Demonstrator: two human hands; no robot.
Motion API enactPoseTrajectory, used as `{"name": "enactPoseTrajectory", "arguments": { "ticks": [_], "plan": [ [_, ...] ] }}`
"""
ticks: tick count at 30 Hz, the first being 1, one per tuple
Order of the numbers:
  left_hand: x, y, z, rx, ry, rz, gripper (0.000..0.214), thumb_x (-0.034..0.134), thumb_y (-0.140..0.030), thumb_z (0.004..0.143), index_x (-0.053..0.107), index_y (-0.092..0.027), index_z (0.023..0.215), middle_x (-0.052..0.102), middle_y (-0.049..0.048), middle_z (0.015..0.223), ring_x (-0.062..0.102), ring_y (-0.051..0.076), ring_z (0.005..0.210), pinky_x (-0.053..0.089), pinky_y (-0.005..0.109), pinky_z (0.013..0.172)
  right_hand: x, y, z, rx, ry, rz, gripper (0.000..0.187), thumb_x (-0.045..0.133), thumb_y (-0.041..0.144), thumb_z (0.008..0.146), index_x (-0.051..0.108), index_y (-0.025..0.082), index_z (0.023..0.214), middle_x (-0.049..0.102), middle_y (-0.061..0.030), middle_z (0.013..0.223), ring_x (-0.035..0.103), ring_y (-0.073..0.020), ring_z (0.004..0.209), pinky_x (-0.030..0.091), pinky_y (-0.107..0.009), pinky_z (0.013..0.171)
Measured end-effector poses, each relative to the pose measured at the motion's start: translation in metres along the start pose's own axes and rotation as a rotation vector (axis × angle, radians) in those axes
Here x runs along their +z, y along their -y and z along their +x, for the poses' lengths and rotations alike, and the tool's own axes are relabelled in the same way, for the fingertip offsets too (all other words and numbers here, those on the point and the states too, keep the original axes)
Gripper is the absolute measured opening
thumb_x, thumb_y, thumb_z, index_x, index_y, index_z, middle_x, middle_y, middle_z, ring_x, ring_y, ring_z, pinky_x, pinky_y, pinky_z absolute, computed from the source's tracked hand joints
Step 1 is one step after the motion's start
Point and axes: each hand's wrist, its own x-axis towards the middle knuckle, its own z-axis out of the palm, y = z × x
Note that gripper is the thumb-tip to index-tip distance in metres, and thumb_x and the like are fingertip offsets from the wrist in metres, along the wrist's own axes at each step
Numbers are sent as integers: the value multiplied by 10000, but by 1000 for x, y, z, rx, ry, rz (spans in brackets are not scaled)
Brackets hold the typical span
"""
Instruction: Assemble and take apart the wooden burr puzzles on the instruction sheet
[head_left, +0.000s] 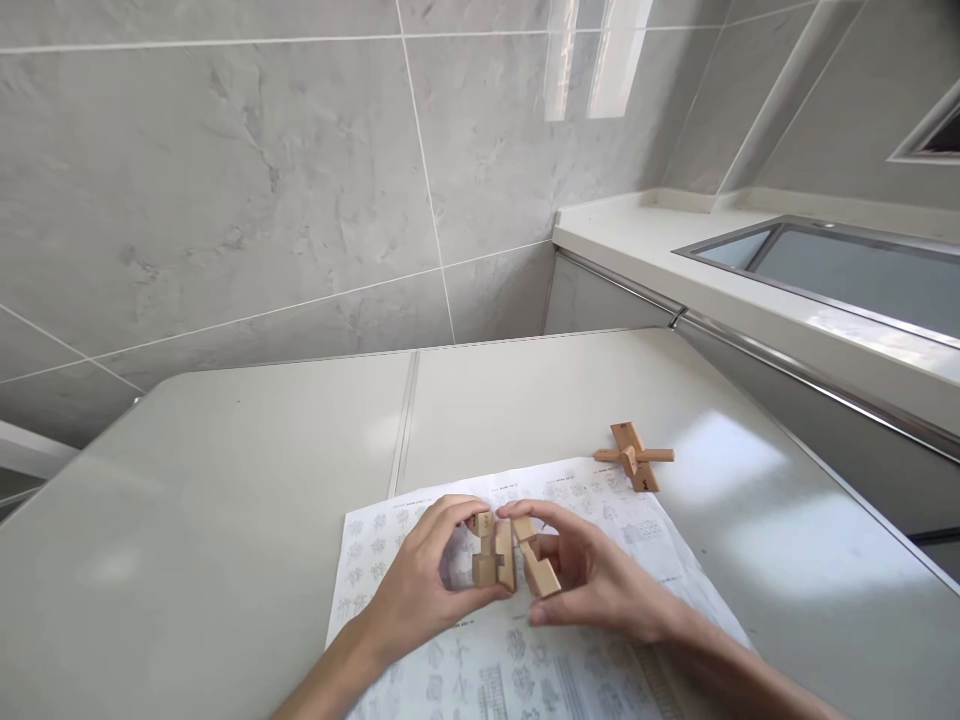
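My left hand [424,570] grips two notched wooden puzzle pieces [486,560] side by side, thumb at the near end and fingers at the far end. Another notched wooden puzzle piece [541,572] is pinched in my right hand [592,575], tilted and close beside the pair. Whether it touches them I cannot tell. Both hands are above a paper sheet [352,600] printed with small line drawings of puzzles. Beyond my right hand, a cross-shaped group of joined wooden pieces [631,456] rests at the sheet's far right corner, with dark marks on it.
The sheet lies on a pale table [225,480] with a seam [405,425] across its top. A grey tiled wall [262,180] stands behind. At the right is a white counter [622,225] with a metal-framed sink [840,270].
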Motion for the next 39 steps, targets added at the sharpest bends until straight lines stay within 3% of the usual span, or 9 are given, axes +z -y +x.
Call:
{"name": "enactPoseTrajectory", "arguments": {
  "ticks": [6, 9, 14, 17, 20, 24, 30, 33, 39],
  "plan": [
    [10, -7, -5, 91, -1, 0, 658, 919, -419, 830, 593, -395, 1400, 502, 68, 1470, 579, 300, 1331, 570, 458, 1096, 8, -4, -4, 136, 194, 66, 856, 1058, 224, 625, 621, 343, 1351, 605, 78, 766, 500, -107, 639, 433, -217, 579],
    [13, -9, -7, 73, 58, -32, 708, 929, -399, 819, 576, -436, 1431, 438, 63, 1513, 590, 291, 1305, 592, 435, 1055, 11, -3, -3, 167, 208, 61, 848, 1069, 205, 596, 641, 323, 1318, 513, 114, 665, 416, -81, 573, 345, -195, 519],
    [13, -13, -8, 8, -46, -99, 922, 980, -374, 723, 460, -379, 1485, 500, 77, 1391, 588, 271, 1229, 575, 425, 1029, 6, 0, -3, 49, 67, -10, 790, 1000, 231, 727, 594, 308, 1400, 652, 30, 891, 566, -130, 747, 508, -264, 694],
    [13, -16, -7, 13, -91, -146, 533, 881, -280, 775, 557, -271, 1197, 564, 9, 1013, 589, 177, 889, 558, 321, 815, 4, -3, -3, -103, -130, -256, 721, 922, 233, 818, 574, 319, 1444, 646, 15, 881, 620, -178, 820, 566, -325, 758],
    [17, -17, -6, -22, -6, -184, 249, 780, -379, 903, 583, -229, 935, 535, -34, 784, 488, 121, 664, 444, 253, 619, 4, -11, -2, -307, -247, -580, 637, 833, 149, 855, 600, 338, 1416, 622, -13, 954, 616, -179, 793, 583, -310, 692],
    [24, -20, -5, -52, 25, -176, 309, 817, -453, 859, 638, -202, 838, 581, -31, 738, 477, 93, 566, 399, 241, 544, 11, -19, -3, -391, -235, -784, 628, 691, 40, 872, 589, 352, 1408, 587, -59, 1167, 603, -142, 732, 606, -296, 653],
    [27, -30, -3, -104, 14, -99, 46, 721, -241, 857, 694, -208, 875, 663, -13, 824, 527, 91, 582, 463, 234, 578, 17, -18, -3, -475, -233, -950, 659, 624, 28, 915, 533, 360, 1477, 582, -53, 1136, 602, -153, 734, 609, -321, 661],
    [23, -30, -1, -151, 70, -165, 116, 631, -275, 967, 730, -216, 980, 690, 5, 872, 550, 99, 615, 480, 230, 599, 15, -16, -3, -481, -238, -969, 620, 641, 98, 977, 501, 369, 1517, 578, -47, 1123, 606, -148, 737, 620, -321, 677],
    [17, -21, 2, -264, 152, -489, 437, 459, -543, 1105, 627, -170, 952, 661, 1, 689, 589, 100, 502, 393, 217, 494, 11, -13, -3, -387, -285, -868, 411, 621, 236, 1055, 561, 339, 1449, 631, -75, 1152, 622, -148, 696, 611, -335, 669]
  ]
}}
